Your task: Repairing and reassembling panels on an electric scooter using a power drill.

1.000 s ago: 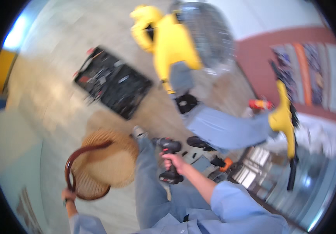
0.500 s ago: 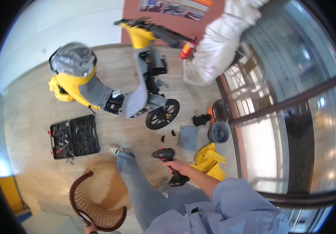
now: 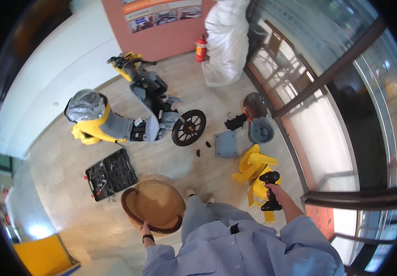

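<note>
My left hand (image 3: pixel 145 229) is closed on the dark curved rim of a round wicker chair (image 3: pixel 158 197) with a tan seat, held beside my legs at the lower middle. My right hand (image 3: pixel 274 191) grips a black cordless drill (image 3: pixel 269 177) at the right, held out above a pile of yellow plastic body panels (image 3: pixel 249 163). An open black tool case (image 3: pixel 113 169) with tools lies on the floor left of the chair.
A partly dismantled yellow and grey scooter (image 3: pixel 101 126) stands ahead. A grey panel (image 3: pixel 226 143), a grey bucket (image 3: pixel 260 132) and small black parts lie to its right. Beyond are a red fire extinguisher (image 3: pixel 201 48) and a white wrapped bundle (image 3: pixel 226 41). Framed glass (image 3: pixel 309 92) lines the right side.
The view has swung round toward the scooter and back wall. The chair now appears more level and upright, and my right hand with the drill has moved out to the right.
</note>
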{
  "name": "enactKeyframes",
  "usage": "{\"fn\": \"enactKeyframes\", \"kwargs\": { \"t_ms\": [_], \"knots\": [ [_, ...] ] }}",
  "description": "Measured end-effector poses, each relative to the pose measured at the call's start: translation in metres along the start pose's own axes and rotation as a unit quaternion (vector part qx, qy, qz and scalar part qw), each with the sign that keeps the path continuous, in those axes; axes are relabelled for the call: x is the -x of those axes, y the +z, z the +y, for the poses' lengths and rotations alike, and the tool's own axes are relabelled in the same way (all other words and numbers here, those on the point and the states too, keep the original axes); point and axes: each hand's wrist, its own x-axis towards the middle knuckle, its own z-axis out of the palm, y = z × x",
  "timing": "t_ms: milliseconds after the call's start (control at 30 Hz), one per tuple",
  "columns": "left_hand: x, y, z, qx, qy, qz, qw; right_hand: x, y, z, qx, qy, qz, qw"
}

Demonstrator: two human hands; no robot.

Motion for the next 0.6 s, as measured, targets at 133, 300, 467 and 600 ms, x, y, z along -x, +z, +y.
{"fn": "enactKeyframes", "kwargs": {
  "t_ms": [133, 300, 467, 600],
  "knots": [
    [-0.026, 0.002, 0.031, -0.122, 0.104, -0.096, 0.982, 0.015, -0.029, 0.025, -0.073, 0.052, 0.02, 0.996],
    [0.0, -0.002, 0.117, 0.071, 0.08, -0.142, 0.984, 0.044, -0.084, 0.078, -0.108, 0.081, 0.068, 0.989],
    [0.08, -0.044, 0.173, 0.049, 0.139, -0.193, 0.97, 0.042, -0.084, 0.089, -0.137, 0.101, 0.054, 0.984],
    [0.139, -0.022, 0.199, -0.129, 0.222, -0.182, 0.949, 0.006, -0.098, 0.099, -0.201, 0.175, 0.021, 0.964]
  ]
}}
